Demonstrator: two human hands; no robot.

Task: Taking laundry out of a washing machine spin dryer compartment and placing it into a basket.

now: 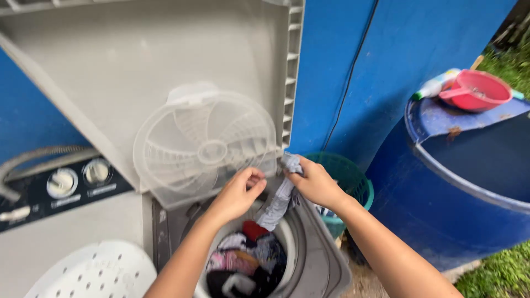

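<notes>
1. Two hands work above the spin tub of the grey plastic twin-tub washing machine (326,265). Right hand (316,183): fingers closed, pinching the top of a limp grey-blue cloth garment (279,201) that hangs down toward the tub mouth.
2. Left hand (238,193): fingers curled together, tips at the lower rim of the translucent white round plastic spin cover (204,146) just above the tub. Cannot tell whether it grips the rim or only touches it.
3. Inside the tub: a tangled heap of mixed wet laundry (245,262), with red, pink, black and white pieces packed close together.
4. Behind the tub, the pale grey ribbed plastic lid (138,55) stands tilted open.
5. Left of the tub: a white perforated plastic disc (94,273) and a dark control panel with two round dials (77,182).
6. Right of the tub: a green mesh plastic basket (353,182). Further right is a large blue plastic drum (469,187), with a shallow pink plastic basin (477,91) on its partial cover.
7. Risk, as a judgement: the garment is held only at its top, so it could slip, drop unevenly or snag on the tub rim. The spin cover looks lightly supported and could fall onto the hands.
8. Textures: garment soft and creased; cover rigid, with radial spokes.
</notes>
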